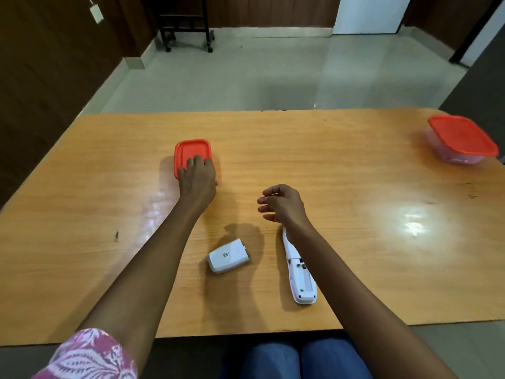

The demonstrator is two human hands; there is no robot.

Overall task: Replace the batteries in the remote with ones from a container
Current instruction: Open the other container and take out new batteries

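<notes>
A small container with an orange lid (191, 151) stands on the wooden table (341, 165) left of centre. My left hand (197, 177) grips its near side, fingers curled over the lid. A white remote (297, 272) lies face down near the table's front edge with its battery bay uncovered; the bay looks empty. Its white battery cover (228, 255) lies to the left of it. My right hand (281, 203) hovers above the table beyond the remote's far end, fingers loosely curled and apart, holding nothing.
A second, larger container with an orange lid (461, 139) stands at the table's far right edge. Beyond the table lies a pale tiled floor, with a dark wheeled frame (187, 36) at the back. My knees show under the front edge.
</notes>
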